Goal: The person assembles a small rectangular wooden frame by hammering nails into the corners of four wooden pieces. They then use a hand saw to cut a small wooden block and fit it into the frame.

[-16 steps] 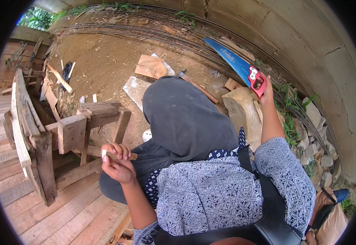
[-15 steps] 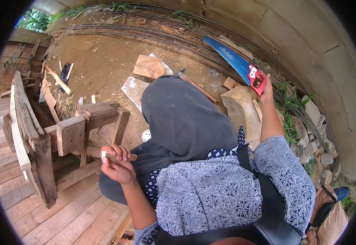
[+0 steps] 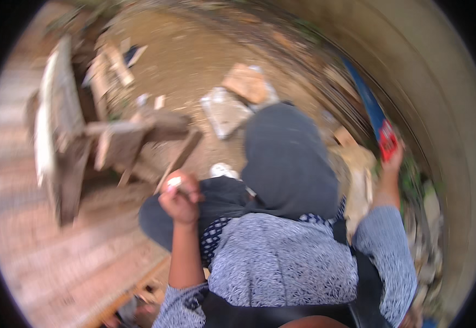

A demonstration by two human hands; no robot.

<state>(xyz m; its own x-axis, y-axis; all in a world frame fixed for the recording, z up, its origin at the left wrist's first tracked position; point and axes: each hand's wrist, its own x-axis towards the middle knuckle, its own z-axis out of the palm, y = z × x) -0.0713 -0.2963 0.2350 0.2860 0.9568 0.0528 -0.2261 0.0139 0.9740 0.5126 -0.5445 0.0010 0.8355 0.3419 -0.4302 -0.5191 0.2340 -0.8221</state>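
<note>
My right hand (image 3: 394, 159) is wrapped round the red handle of a handsaw (image 3: 370, 100), held out at the right. Its blue blade points up and away, close to the concrete wall. In front of my left knee, my left hand (image 3: 180, 205) is closed, with a small whitish piece (image 3: 174, 181) pinched at the fingertips. Motion blur hides what that piece is made of. Left of this hand stands a rough wooden frame (image 3: 119, 146) of thick boards, apart from my fingers.
A pale slab (image 3: 225, 113) and a flat brown wood block (image 3: 246, 83) lie on the dirt ahead. Planks (image 3: 36, 240) cover the left side. Long thin rods run along the concrete wall (image 3: 450, 109), and stones (image 3: 358, 169) lie by my right arm.
The view has swung, so the surroundings sit further right and are blurred. My left hand has risen a little with the whitish piece. The handsaw stays in my right hand, its blade more upright.
</note>
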